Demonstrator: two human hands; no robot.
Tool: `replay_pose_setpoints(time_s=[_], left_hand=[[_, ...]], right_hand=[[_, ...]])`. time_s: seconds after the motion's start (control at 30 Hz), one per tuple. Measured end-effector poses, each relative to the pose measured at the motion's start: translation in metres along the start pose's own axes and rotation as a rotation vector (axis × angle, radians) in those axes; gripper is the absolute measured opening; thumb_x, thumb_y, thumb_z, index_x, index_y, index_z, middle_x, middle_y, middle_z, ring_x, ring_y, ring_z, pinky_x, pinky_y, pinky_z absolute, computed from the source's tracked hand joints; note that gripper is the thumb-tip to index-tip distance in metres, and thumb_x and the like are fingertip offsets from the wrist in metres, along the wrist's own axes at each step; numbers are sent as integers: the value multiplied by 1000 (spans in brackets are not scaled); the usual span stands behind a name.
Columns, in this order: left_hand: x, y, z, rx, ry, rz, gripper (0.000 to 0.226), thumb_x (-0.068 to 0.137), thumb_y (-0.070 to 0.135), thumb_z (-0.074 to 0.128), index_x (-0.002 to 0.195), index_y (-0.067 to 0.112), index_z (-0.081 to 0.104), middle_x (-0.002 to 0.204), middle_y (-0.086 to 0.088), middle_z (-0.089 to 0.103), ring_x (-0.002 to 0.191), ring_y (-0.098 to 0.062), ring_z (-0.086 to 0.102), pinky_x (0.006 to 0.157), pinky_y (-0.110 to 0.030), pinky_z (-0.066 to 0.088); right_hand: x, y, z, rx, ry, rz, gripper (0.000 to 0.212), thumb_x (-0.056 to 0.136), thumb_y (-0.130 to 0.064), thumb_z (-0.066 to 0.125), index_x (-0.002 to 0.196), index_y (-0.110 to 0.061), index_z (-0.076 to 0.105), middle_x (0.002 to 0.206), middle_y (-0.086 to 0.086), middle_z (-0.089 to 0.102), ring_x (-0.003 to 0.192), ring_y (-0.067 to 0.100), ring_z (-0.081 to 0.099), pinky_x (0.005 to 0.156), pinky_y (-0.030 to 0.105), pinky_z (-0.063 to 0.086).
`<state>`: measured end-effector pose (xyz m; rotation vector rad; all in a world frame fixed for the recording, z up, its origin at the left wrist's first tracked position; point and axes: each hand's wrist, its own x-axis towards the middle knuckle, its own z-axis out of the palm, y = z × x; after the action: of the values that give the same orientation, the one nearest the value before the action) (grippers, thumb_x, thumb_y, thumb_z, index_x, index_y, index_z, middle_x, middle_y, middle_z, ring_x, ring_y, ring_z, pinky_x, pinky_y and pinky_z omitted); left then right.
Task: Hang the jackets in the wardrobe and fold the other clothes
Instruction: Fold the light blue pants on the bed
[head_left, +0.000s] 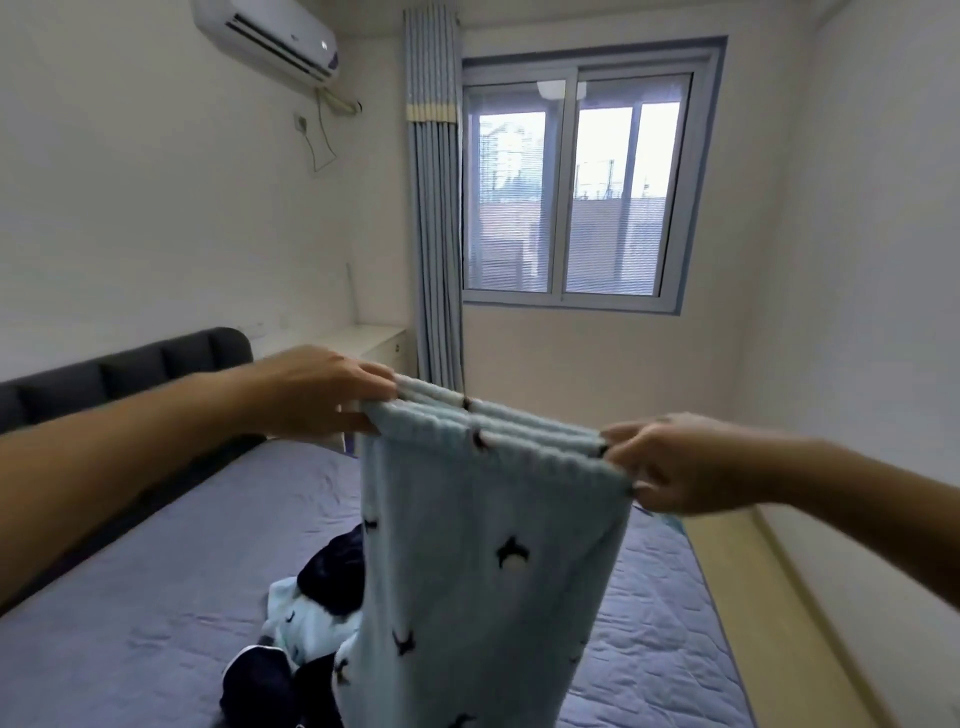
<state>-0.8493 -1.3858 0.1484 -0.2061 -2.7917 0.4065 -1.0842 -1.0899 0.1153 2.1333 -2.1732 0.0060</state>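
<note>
Light-blue fleece pants (483, 571) with little dark bird shapes are held up in the air over the bed (130, 623), stretched by the ribbed waistband (493, 431) between both hands, with the legs hanging straight down out of the bottom of the view.

Going from the left: an air conditioner (265, 39) is mounted high on the wall, and a dark padded headboard (130, 374) is seen below it along the bed's left edge. The left hand (317, 395) is closed on the left end of the waistband, fingers curled over the top and thumb underneath. The band looks doubled up, since several ribbed layers are stacked side by side.

Down on the purple-grey sheet, a pile of clothes (306, 613) is left in a heap just left of the hanging legs and partly hidden behind them: something navy mixed with more of the same pale blue print.

Behind the waistband, a white desk (374, 340) is tucked into the corner, a blue striped curtain (436, 208) is bunched beside it, and a window (582, 197) is set to its right.

The right hand (691, 467) is pinched on the right end of the waistband, fingertips bunched around the layers. A strip of wooden floor (769, 597) is seen along the bed's right side.
</note>
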Motion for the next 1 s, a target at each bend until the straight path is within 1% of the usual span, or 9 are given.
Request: replay_pose_setpoints(time_s=[0.1, 0.2, 0.37, 0.5, 0.63, 0.73, 0.83, 0.93, 1.0], left_hand=[[0, -26, -21, 9, 111, -82, 13, 84, 28, 69, 94, 20, 66, 92, 6, 65, 74, -22, 64, 62, -32, 49], [24, -27, -56, 73, 155, 34, 17, 83, 40, 66, 82, 24, 62, 78, 14, 54, 69, -11, 52, 61, -28, 46], [54, -45, -122, 196, 277, 37, 39, 84, 53, 51, 80, 17, 66, 75, 7, 60, 72, -14, 52, 68, -31, 46], [81, -43, -166, 318, 585, 73, 46, 91, 55, 43, 82, 13, 59, 75, -3, 59, 67, -15, 46, 63, -30, 42], [87, -34, -148, 470, 196, 56, 36, 91, 52, 47, 91, 20, 63, 87, 4, 66, 75, -14, 60, 70, -29, 45], [81, -41, -144, 359, 316, 11, 29, 88, 45, 57, 78, 19, 57, 74, 3, 59, 64, -17, 56, 62, -33, 48], [81, -40, -142, 355, 341, 49, 31, 86, 48, 55, 79, 18, 58, 74, 1, 61, 58, -13, 49, 57, -28, 43], [85, -33, -136, 250, 347, 63, 24, 85, 44, 57, 79, 21, 53, 74, 4, 54, 58, -16, 50, 55, -31, 46], [85, -33, -136, 199, 285, 43, 19, 85, 39, 61, 80, 28, 46, 76, 9, 49, 63, -15, 51, 57, -31, 45]], right_hand=[[-1, 26, -37, 87, 151, 62, 29, 90, -19, 59, 117, -30, 60, 103, -16, 57, 63, 6, 51, 61, 16, 45], [9, 30, -74, 14, 242, 14, 14, 90, -20, 62, 100, -29, 61, 90, -5, 56, 71, 10, 51, 62, 15, 44], [22, 28, -149, 188, 296, 37, 20, 94, -12, 54, 89, -30, 58, 88, -1, 55, 78, 14, 57, 64, 23, 52], [42, 20, -192, 211, 781, -28, 25, 92, -2, 53, 72, -17, 53, 75, 0, 50, 66, 2, 52, 59, 15, 46], [54, 19, -168, -44, 296, 109, 12, 91, -10, 58, 81, -4, 60, 79, 11, 58, 72, 19, 56, 66, 27, 49], [48, 27, -174, -46, 557, 76, 13, 87, -2, 60, 75, -6, 58, 70, 6, 55, 66, 25, 53, 59, 28, 48], [46, 22, -174, -122, 408, 68, 11, 87, -9, 61, 78, -2, 61, 76, 10, 58, 69, 23, 55, 60, 30, 50], [46, 18, -174, -142, 603, -23, 13, 85, -3, 64, 75, 2, 60, 75, 9, 55, 64, 20, 53, 59, 20, 48], [46, 11, -166, -138, 457, 37, 11, 87, -7, 62, 78, -1, 60, 78, 11, 60, 67, 24, 58, 63, 28, 55]])
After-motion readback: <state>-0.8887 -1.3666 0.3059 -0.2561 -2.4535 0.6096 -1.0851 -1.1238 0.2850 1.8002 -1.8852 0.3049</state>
